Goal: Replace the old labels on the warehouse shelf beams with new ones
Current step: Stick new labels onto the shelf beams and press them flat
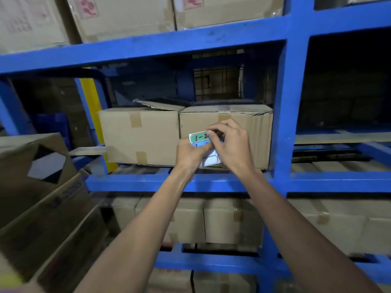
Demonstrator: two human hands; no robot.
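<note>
A white sheet of labels is held up in front of the blue shelf. Its top label is green with red writing "1-2"; a blue label shows just below it. My left hand grips the sheet from the left and below. My right hand pinches the right end of the green label with thumb and fingertips. Both hands hover above the blue shelf beam. No label shows on the visible beams.
Two taped cardboard boxes stand on the shelf behind the hands. A blue upright rises at the right. Open cartons crowd the near left. More boxes fill the upper and lower shelves.
</note>
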